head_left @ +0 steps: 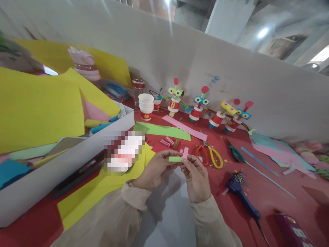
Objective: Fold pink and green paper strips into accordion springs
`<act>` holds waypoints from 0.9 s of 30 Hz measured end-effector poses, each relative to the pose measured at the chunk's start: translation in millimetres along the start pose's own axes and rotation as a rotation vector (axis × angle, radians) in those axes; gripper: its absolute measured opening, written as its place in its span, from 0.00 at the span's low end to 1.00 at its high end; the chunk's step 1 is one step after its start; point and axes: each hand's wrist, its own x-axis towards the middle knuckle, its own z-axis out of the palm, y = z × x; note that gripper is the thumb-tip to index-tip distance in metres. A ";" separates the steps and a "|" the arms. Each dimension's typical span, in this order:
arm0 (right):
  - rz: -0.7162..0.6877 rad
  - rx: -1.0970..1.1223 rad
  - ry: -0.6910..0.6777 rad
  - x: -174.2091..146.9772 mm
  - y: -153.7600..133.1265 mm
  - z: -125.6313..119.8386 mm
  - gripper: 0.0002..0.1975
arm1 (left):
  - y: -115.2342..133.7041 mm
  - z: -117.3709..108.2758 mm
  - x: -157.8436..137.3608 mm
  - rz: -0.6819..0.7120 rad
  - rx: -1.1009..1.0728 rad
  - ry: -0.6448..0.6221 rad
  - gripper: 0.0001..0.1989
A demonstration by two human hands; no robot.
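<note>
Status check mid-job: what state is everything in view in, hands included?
Left hand: closed on small green strip
Right hand: pinching small pink strip
Small pink strip: crossing small green strip's end
Scissors: lying down, handles apart
Pliers: lying down; jaws unclear
Glue gun: lying on its side
White cups: upright, stacked
Clear jar: upright, lidded
Cup figures: standing, right two tilted
White box: open-topped, papers inside

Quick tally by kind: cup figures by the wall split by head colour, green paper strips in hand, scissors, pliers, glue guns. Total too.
Yellow-headed figures: 2
Blue-headed figures: 2
Green paper strip in hand: 1
Scissors: 1
Pliers: 1
Glue gun: 1
Total: 8
</note>
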 end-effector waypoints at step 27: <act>-0.197 -0.165 -0.141 -1.7 9.5 -3.3 0.16 | 5.3 1.7 -1.1 0.050 0.031 0.016 0.11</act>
